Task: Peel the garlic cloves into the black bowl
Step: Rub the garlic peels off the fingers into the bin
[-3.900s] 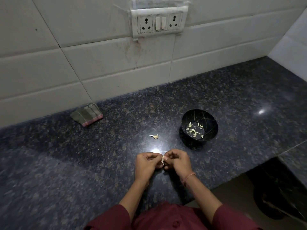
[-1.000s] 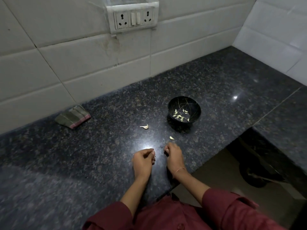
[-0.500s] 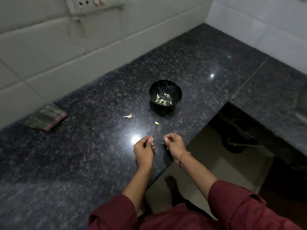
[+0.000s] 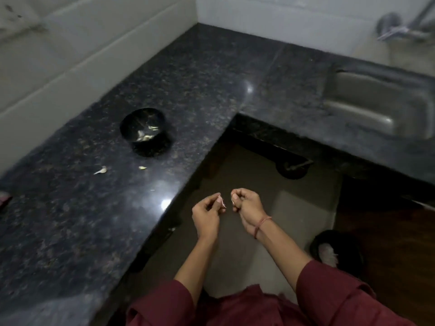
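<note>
The thin scrap (image 4: 222, 203) pinched by the left hand (image 4: 206, 216) is too small to identify; the black bowl (image 4: 150, 148), far beyond it, is blurred.

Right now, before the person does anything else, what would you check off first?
1. Left hand pinches a pinkish peel: ok.
2. Right hand pinches a thin scrap; peel or not: cannot tell.
3. Hands above the counter: not ok, both hang past its edge, over the floor.
4. Black bowl upright on the counter, cloves inside: ok.
5. Small pale clove lies outside the bowl: not ok.
6. Tailed clove waits on the counter: ok.
</note>
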